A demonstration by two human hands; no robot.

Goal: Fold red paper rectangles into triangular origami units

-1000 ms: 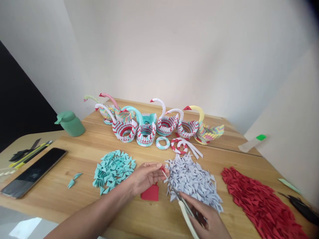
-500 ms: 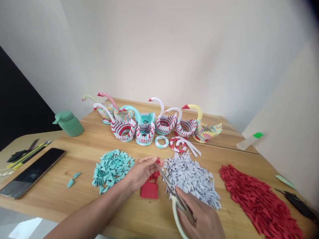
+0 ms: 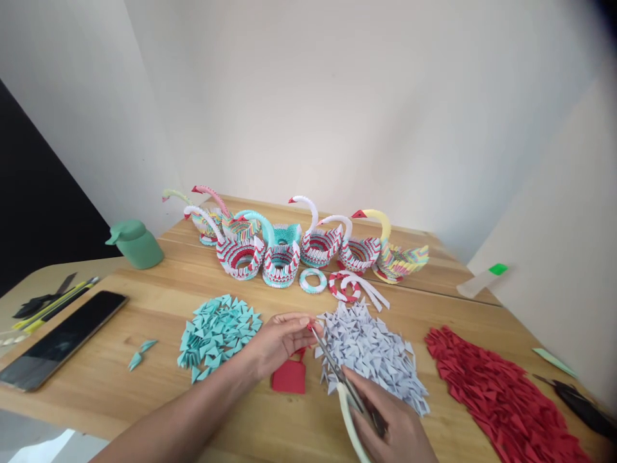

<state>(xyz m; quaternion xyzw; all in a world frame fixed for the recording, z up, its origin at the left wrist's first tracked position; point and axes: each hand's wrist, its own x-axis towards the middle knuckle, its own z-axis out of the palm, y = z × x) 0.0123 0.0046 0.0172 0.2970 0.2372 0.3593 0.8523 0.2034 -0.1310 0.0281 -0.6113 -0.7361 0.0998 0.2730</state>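
The left hand point(image 3: 277, 341) pinched a small red paper piece point(image 3: 309, 326) in its fingers above the wooden table point(image 3: 144, 392), between the teal and white triangle piles; the right hand point(image 3: 393, 431) gripped pale-handled scissors point(image 3: 344, 389), blade tips touching that piece

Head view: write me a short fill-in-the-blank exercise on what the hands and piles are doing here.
The right hand holds ____, tips at a small red piece pinched by the left hand.
The pile between the teal pile and the red pile is ____.
The red card lies on the ____.

Missing: scissors; white; table
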